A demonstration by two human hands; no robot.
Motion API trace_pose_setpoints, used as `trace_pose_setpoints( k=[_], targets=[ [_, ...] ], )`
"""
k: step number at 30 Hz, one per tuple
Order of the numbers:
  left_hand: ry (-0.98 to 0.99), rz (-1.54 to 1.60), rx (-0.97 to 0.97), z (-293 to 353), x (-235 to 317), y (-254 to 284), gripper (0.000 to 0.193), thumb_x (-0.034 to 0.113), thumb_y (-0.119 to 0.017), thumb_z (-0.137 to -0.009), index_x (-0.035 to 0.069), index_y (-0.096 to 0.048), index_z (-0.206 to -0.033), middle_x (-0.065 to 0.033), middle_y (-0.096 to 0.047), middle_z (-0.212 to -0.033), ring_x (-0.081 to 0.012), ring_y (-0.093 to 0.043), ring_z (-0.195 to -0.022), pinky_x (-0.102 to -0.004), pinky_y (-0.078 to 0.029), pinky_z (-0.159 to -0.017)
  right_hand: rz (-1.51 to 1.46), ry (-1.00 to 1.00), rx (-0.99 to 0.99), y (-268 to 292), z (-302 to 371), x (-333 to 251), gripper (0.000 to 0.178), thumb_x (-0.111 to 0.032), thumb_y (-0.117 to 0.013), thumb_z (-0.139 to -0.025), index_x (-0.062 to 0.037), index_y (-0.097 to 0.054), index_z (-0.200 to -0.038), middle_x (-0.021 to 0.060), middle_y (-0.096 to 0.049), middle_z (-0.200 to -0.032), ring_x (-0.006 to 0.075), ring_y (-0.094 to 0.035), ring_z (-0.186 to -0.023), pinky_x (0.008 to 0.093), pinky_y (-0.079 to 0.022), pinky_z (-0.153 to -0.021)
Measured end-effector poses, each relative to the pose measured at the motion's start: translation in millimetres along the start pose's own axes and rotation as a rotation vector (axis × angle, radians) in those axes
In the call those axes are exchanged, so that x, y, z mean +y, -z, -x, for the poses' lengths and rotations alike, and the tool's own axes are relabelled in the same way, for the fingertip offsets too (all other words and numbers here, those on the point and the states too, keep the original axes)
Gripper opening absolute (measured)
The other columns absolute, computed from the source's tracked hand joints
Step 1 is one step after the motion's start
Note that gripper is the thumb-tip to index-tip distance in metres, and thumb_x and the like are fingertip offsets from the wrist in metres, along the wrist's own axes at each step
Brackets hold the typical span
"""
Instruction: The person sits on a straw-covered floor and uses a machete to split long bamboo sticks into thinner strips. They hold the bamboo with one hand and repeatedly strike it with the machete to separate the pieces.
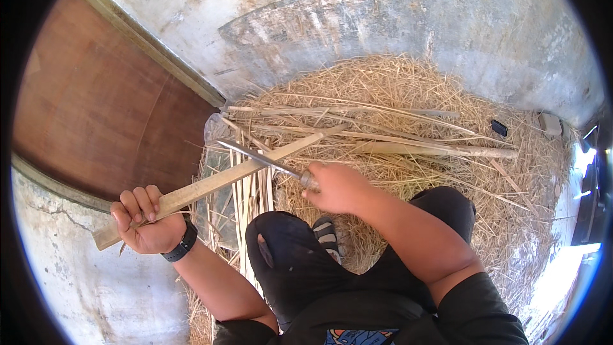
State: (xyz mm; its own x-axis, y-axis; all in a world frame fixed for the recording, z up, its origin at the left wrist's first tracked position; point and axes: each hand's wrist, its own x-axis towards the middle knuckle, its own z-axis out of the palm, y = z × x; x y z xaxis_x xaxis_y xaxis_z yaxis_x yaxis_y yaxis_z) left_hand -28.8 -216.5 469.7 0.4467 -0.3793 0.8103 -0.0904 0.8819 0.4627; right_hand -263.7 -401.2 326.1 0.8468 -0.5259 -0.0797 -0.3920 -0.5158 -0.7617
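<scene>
My left hand (150, 220) is closed round the near left end of a long flat bamboo strip (217, 181), which slants up and away to the right. My right hand (335, 187) grips the handle of a knife (268, 161). Its long metal blade points to the left and crosses over the strip near the middle; whether the edge bites into it I cannot tell. Below the crossing, several thin pale split strips (246, 198) lie in a bundle beside my left knee.
Loose straw (396, 83) covers the ground, with longer bamboo pieces (408, 148) lying across it. A small black object (499, 128) and a block (550, 124) rest at the far right. A brown door panel (108, 89) stands left, a stained wall (383, 13) behind.
</scene>
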Motion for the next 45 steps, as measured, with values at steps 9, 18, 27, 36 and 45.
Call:
trace_pose_setpoints(
  k=[9,18,27,36,45],
  targets=[
    [-0.030,-0.059,0.032,15.4,-2.2,-35.1,0.032,0.022,-0.047,-0.102,0.017,-0.037,-0.073,0.0037,-0.036,-0.067,-0.0086,-0.033,-0.053,-0.0259,-0.030,-0.054,-0.434,-0.027,-0.015,-62.7,-35.3,45.7,0.040,-0.031,-0.073,-0.081,-0.0022,-0.064,-0.108,0.0204,-0.069,-0.094,0.0387,-0.068,-0.088,0.0435,-0.053,-0.079],
    [-0.053,-0.104,0.056,23.0,-1.9,-41.7,0.035,0.024,-0.047,-0.103,0.018,-0.034,-0.071,0.0036,-0.035,-0.067,-0.0084,-0.032,-0.052,-0.0260,-0.029,-0.054,-0.394,0.196,0.035,-63.6,-29.2,29.0,0.040,-0.025,-0.071,-0.078,-0.0001,-0.064,-0.108,0.0203,-0.070,-0.098,0.0368,-0.068,-0.090,0.0449,-0.053,-0.081],
    [-0.057,-0.087,0.026,25.7,-0.7,-61.5,0.035,0.022,-0.048,-0.103,0.017,-0.034,-0.071,0.0030,-0.036,-0.067,-0.0083,-0.032,-0.051,-0.0265,-0.028,-0.053,-0.489,0.261,0.029,-77.3,-17.8,11.4,0.053,-0.032,-0.074,-0.082,0.0031,-0.061,-0.119,0.0240,-0.068,-0.105,0.0367,-0.066,-0.100,0.0399,-0.052,-0.088],
    [-0.066,-0.068,0.005,27.4,-3.2,-64.8,0.032,0.020,-0.049,-0.102,0.016,-0.035,-0.072,0.0025,-0.036,-0.067,-0.0085,-0.032,-0.051,-0.0261,-0.028,-0.052,-0.591,0.058,-0.094,-63.3,-24.4,23.9,0.059,-0.030,-0.076,-0.083,0.0021,-0.056,-0.128,0.0235,-0.068,-0.113,0.0338,-0.067,-0.107,0.0429,-0.054,-0.089],
    [-0.063,-0.092,0.020,26.9,-4.4,-62.3,0.034,0.022,-0.047,-0.103,0.017,-0.034,-0.072,0.0033,-0.036,-0.068,-0.0083,-0.031,-0.051,-0.0263,-0.028,-0.053,-0.676,-0.251,-0.098,-65.0,-35.0,48.9,0.049,-0.033,-0.074,-0.086,0.0005,-0.060,-0.119,0.0216,-0.070,-0.104,0.0342,-0.069,-0.097,0.0449,-0.053,-0.085]
  ],
)
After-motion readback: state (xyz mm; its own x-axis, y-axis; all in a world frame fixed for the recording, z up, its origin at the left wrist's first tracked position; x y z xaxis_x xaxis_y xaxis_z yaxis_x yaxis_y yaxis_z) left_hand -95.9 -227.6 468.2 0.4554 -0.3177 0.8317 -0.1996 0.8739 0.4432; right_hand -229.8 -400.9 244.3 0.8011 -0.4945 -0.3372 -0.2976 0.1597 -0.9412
